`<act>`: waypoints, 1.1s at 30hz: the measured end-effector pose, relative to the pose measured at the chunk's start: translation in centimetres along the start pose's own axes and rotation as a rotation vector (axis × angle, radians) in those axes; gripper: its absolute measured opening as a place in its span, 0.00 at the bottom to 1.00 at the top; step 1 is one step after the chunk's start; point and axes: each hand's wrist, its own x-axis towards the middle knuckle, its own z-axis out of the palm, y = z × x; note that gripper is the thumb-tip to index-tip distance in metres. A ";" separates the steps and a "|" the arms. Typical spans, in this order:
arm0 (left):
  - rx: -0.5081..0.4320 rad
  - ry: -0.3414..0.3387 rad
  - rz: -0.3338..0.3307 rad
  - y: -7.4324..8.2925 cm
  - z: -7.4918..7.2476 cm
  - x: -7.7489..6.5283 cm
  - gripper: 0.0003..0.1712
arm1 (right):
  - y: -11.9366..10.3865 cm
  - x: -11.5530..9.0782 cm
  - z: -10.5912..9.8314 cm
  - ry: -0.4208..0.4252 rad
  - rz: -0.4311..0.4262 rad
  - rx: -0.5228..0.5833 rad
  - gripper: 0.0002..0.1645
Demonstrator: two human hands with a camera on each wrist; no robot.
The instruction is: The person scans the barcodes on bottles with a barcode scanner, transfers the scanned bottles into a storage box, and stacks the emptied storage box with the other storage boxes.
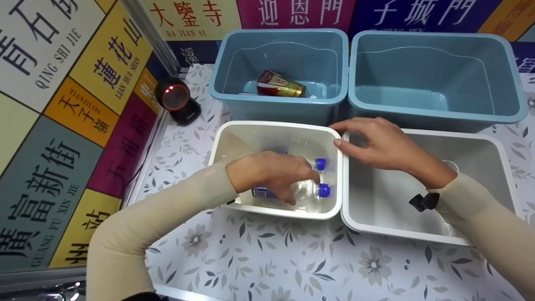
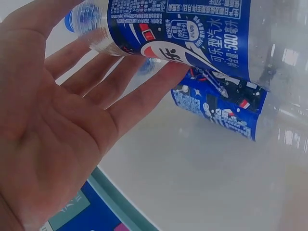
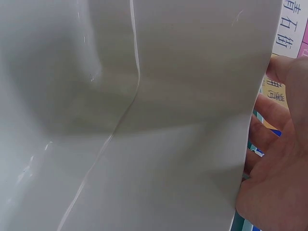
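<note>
As we look down into this corner, the colour-blocked wall panels with big Chinese characters [image 1: 85, 110] fill the left side and the back: yellow, magenta, teal, orange. Below spreads a white tabletop patterned with grey flowers and leaves [image 1: 200, 267], and it's a busy one! At the back stand the right blue rectangular plastic bin [image 1: 422, 119] and the left blue rectangular plastic bin [image 1: 276, 110]; in front, the right white rectangular plastic bin [image 1: 397, 233] sits just beside the left white rectangular plastic bin [image 1: 288, 214]. On to the bare hands: the right hand [image 1: 384, 140] is over the meeting white rims, whether pinching I cannot tell; the left hand [image 1: 276, 173] is inside the left white bin, fingers spread, barely bent, unclenched. Near the wall, a black device with a red-lit round face [image 1: 177, 102]. Within the left hand's spread lies a blue-labelled clear plastic bottle [image 2: 183, 38], a second blue-labelled bottle [image 2: 219, 106] beside it. Left blue bin: a slanted red-and-gold container [image 1: 282, 83]. Smallest, one blue screw cap [image 1: 323, 190].
</note>
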 end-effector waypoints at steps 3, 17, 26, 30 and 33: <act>-0.021 0.022 0.005 -0.1 -0.3 -0.3 0.43 | 0.0 0.0 0.0 -0.006 0.004 0.005 0.23; -0.082 0.157 0.005 0.0 -1.1 -2.1 0.44 | 0.0 0.0 0.0 -0.014 0.007 0.002 0.24; -0.081 0.215 -0.008 -0.1 -1.6 -3.2 0.44 | 0.0 0.1 0.1 -0.016 0.009 0.003 0.24; -0.091 0.230 -0.005 -0.3 -1.8 -3.5 0.45 | -0.1 0.1 0.0 -0.023 0.021 0.000 0.25; -0.093 0.242 0.002 -0.4 -1.9 -3.7 0.45 | -0.1 0.0 -0.1 -0.027 0.027 -0.001 0.25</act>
